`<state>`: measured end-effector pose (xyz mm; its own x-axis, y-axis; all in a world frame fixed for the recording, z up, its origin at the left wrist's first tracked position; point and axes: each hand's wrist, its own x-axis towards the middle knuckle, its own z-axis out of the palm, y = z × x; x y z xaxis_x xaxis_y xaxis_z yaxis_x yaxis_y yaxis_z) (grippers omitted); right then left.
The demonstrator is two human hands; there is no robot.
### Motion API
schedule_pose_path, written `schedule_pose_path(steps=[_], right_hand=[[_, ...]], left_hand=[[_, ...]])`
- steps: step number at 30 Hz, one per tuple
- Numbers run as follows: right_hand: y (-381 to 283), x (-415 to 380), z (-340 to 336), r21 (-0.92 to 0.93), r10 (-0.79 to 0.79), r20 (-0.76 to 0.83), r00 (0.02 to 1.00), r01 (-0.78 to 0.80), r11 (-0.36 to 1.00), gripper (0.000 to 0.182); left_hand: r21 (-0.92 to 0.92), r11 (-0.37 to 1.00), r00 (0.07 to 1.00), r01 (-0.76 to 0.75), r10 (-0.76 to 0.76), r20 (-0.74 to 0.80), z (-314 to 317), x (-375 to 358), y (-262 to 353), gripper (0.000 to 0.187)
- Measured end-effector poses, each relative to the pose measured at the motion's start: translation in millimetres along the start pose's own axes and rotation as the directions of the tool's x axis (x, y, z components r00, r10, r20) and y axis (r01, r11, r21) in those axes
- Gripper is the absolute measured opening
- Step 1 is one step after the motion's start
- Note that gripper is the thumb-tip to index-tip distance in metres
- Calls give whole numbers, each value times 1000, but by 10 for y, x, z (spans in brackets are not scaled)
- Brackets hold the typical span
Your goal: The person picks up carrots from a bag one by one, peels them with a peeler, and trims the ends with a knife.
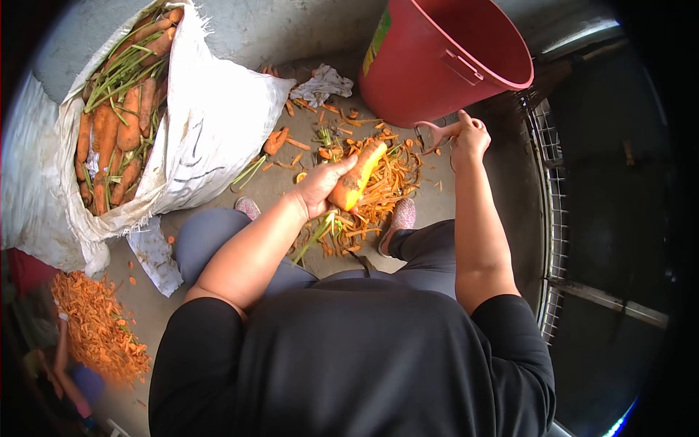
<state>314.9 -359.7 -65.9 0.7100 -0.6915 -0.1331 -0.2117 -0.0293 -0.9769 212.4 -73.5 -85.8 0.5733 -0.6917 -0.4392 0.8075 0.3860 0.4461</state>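
My left hand [322, 188] is closed around the lower part of a thick carrot [358, 176] with bright, partly peeled sides and a brownish strip still on it. Out to the right, my right hand [470, 138] grips a pinkish peeler [429, 134], its head pointing left and apart from the carrot. Below the carrot, a heap of orange peelings [393, 182] with cut ends and green stems covers the floor between my feet.
A large red bucket [408, 73] stands beyond the peelings. To the left, an open white sack [200, 138] leans, full of unpeeled carrots [129, 120]. Another peelings pile [102, 328] lies at lower left beside another person's arm [64, 357]. A wire grille [550, 160] runs along the right.
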Motion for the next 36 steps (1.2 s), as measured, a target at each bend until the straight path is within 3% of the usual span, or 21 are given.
schedule_pose_path(steps=[2,4,6,8,10,12,13,14,16,18,20,22,24,26,27,28,29,30,34,35,36], right_hand=[[-53,-242,61,290,34,189,981,-89,953,21],[-165,-800,156,384,18,420,907,-196,902,19],[-209,-1346,234,287,9,576,818,-212,934,16],[-80,-1483,263,189,-124,690,713,-11,982,8],[-7,-1217,334,301,-51,607,793,-169,939,9],[-52,-656,282,242,23,370,929,-120,963,10],[128,-303,261,262,-170,200,965,115,958,13],[96,-140,177,158,-88,81,993,74,985,15],[-27,-141,73,345,-6,124,992,-38,938,15],[-175,-500,120,342,48,304,952,-156,926,14],[-176,-1033,219,358,-81,508,857,-125,925,15],[-165,-1453,226,267,1,659,752,-236,934,16],[21,-1281,278,193,33,623,781,-194,962,17],[100,-994,292,239,44,511,858,-191,952,15],[195,-743,262,215,1,417,909,-100,972,13],[232,-550,237,332,53,312,949,-162,929,13],[238,-383,198,228,-8,109,994,-17,973,15],[136,-353,144,243,67,85,994,-86,966,16],[-158,-974,137,388,-23,435,900,-164,907,17],[-230,-1264,172,344,-28,521,853,-180,922,18],[-261,-1449,207,299,-30,602,798,-191,935,18]], left_hand=[[12,1000,997,-28,29,-75,-45,41,4,46],[2,1000,999,-17,17,-33,-89,88,-3,47],[-127,990,995,-53,42,-87,-60,184,-65,47],[-324,946,998,-1,-20,-61,22,195,-79,45],[65,996,998,-57,56,17,-12,36,-45,43],[36,998,998,56,-56,7,-15,59,-79,43],[34,998,998,56,-57,32,0,52,-94,43],[32,998,997,57,-59,56,7,51,-93,43],[7,999,999,37,-37,35,-25,69,-44,41],[-34,999,1000,23,-22,13,-62,107,-51,38],[-75,997,1000,-2,0,-23,-92,170,-69,38],[-128,988,990,-85,68,-125,34,197,-91,39],[-64,997,999,-36,34,-30,-137,225,-155,37],[-29,999,994,-41,38,-101,0,121,-59,35],[-66,997,995,29,-35,-91,-67,144,-67,36],[-60,998,997,36,-40,-69,-72,140,-71,36],[-54,998,998,45,-48,-46,-68,130,-82,37],[-46,997,998,56,-57,-24,-68,127,-87,37],[-109,990,996,84,-85,-2,-81,132,-60,37],[-10,999,996,-31,32,88,-100,128,-91,37],[-48,998,994,-26,21,-104,41,141,-73,37]])
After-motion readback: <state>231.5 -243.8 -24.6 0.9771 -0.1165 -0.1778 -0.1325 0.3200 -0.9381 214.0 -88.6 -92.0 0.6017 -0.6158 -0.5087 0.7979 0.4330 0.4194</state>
